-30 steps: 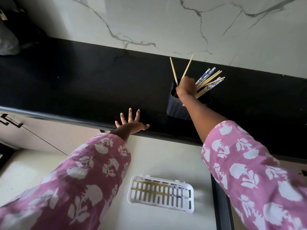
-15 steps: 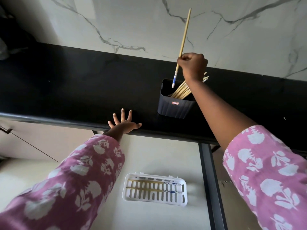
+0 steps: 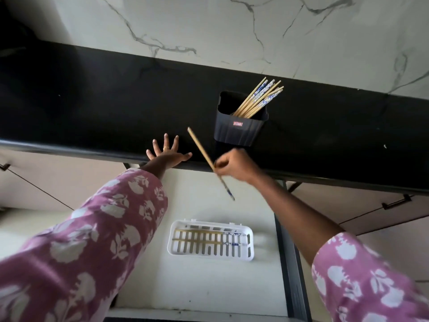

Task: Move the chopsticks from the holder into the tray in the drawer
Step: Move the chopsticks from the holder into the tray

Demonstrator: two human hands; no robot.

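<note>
A dark holder stands on the black counter with several wooden, blue-patterned chopsticks leaning to its right. My right hand is closed around one chopstick at the counter's front edge, its blue end pointing down over the open drawer. A white slotted tray lies in the drawer with two chopsticks flat in it. My left hand rests flat on the counter edge, fingers spread, holding nothing.
A marble wall rises behind the counter. Closed cabinet fronts with dark handles flank the drawer. The drawer's dark right rail runs beside the tray.
My right hand has pulled one chopstick out of the holder and carried it down and toward me, from above the holder to the counter's front edge. The left hand stayed put.
</note>
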